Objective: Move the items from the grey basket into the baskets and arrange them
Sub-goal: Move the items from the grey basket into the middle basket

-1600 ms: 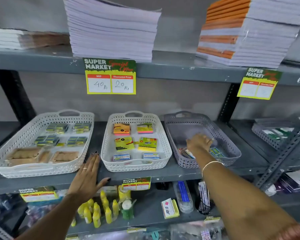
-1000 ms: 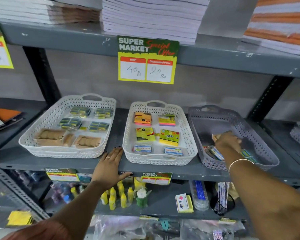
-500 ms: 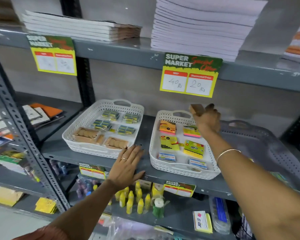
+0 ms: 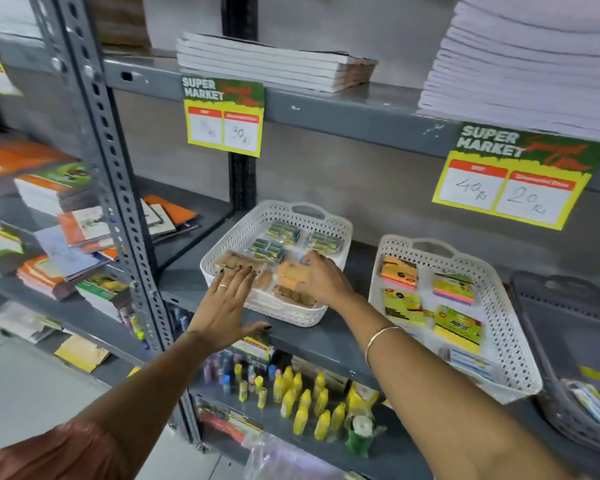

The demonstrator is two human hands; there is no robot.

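The right hand [image 4: 321, 278] holds a tan pack [image 4: 293, 276] over the left white basket [image 4: 340, 233] of tan and green packs; the left hand [image 4: 224, 303] lies flat, fingers spread, at its front rim. The middle basket [image 4: 515, 348] holds sticky notes. The grey basket [image 4: 548, 403] is cut off, contents blurred.

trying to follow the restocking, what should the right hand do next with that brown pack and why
Probably set it flat and let go: the right hand holds the brown pack low inside the left white basket, just above the brown packs along its front row.

Both hands [image 4: 321, 279] at left white basket [image 4: 293, 315]
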